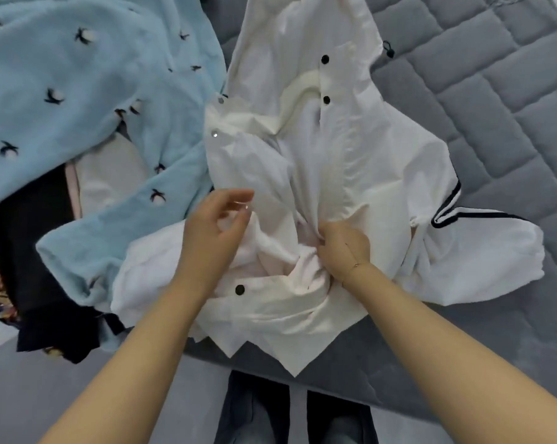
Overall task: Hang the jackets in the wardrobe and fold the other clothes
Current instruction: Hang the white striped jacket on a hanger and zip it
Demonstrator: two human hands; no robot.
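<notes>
Grey quilted bed (495, 107) carries a crumpled white snap-button jacket (334, 149) running frame-top to bottom — right hand (342, 248) clutches its centre, left hand (213, 232) hovers loosely curled, seemingly empty.

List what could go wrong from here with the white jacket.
1. The right hand grips only a bunched wad of the white jacket; lifting from there may twist it further, making it hard to hang.
2. The left hand hovers with curled fingers holding nothing, so one side could sag.
3. The jacket's left edge touches the blue fleece garment; pulling may drag that along the grey quilted bed.
</notes>
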